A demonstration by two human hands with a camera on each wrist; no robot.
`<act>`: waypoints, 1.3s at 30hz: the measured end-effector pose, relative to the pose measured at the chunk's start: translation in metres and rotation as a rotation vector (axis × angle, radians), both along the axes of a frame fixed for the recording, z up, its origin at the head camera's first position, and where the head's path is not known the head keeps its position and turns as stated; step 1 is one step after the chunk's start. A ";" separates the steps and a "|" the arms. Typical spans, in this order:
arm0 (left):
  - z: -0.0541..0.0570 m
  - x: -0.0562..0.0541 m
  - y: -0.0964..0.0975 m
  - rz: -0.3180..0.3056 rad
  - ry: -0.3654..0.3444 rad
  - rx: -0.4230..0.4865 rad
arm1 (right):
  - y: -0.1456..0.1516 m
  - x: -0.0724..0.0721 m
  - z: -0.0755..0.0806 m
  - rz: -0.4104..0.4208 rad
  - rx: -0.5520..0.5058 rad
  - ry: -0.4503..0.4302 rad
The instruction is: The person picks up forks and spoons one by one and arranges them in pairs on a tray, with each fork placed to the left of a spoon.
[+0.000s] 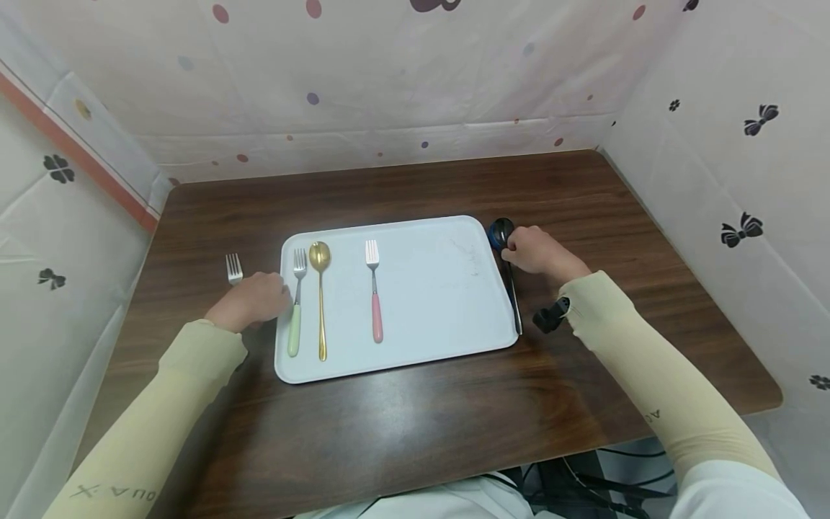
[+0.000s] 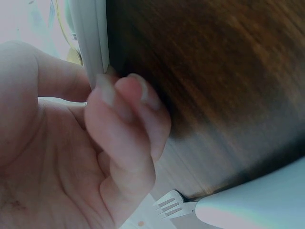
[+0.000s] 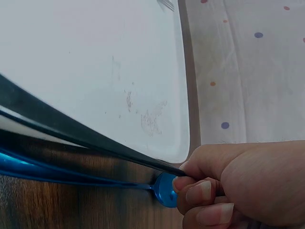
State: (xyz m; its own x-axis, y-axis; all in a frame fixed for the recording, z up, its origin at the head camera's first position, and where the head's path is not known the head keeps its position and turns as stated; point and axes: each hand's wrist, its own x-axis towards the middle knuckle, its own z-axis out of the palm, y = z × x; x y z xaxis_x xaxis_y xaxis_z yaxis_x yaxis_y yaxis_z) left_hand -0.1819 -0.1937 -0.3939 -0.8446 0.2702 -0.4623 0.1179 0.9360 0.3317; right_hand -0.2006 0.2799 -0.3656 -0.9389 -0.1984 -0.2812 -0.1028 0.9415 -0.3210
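At the left rim of the white tray, my left hand pinches the edge between thumb and curled fingers. My right hand is by the tray's far right corner, pinching a black spoon near its bowl. The black handle slants along the tray's right rim. Below it on the table lies a blue spoon, partly covered in the head view. On the tray are a green-handled fork, a gold spoon and a pink-handled fork.
Another fork lies on the brown wooden table left of the tray; my left hand hides its handle in the head view. Patterned white sheets hang behind and at both sides. A black strap piece hangs at my right wrist.
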 end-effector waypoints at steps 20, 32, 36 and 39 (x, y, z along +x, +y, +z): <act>0.001 0.004 0.001 0.002 0.017 -0.013 | -0.016 -0.001 -0.003 0.001 -0.052 0.002; 0.000 0.004 0.002 0.011 0.014 -0.017 | -0.025 -0.003 -0.007 0.015 -0.063 0.006; 0.000 0.004 0.003 0.017 0.015 -0.010 | -0.028 -0.004 -0.008 0.014 -0.069 0.006; 0.000 0.003 0.003 0.022 0.016 -0.005 | -0.031 -0.005 -0.009 0.008 -0.071 0.003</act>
State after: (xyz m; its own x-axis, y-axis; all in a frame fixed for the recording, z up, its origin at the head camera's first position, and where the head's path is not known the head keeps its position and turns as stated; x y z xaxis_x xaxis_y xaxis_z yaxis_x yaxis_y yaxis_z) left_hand -0.1790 -0.1906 -0.3939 -0.8576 0.2493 -0.4499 0.1027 0.9401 0.3252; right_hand -0.2059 0.2489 -0.3742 -0.9380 -0.2250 -0.2635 -0.1110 0.9155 -0.3868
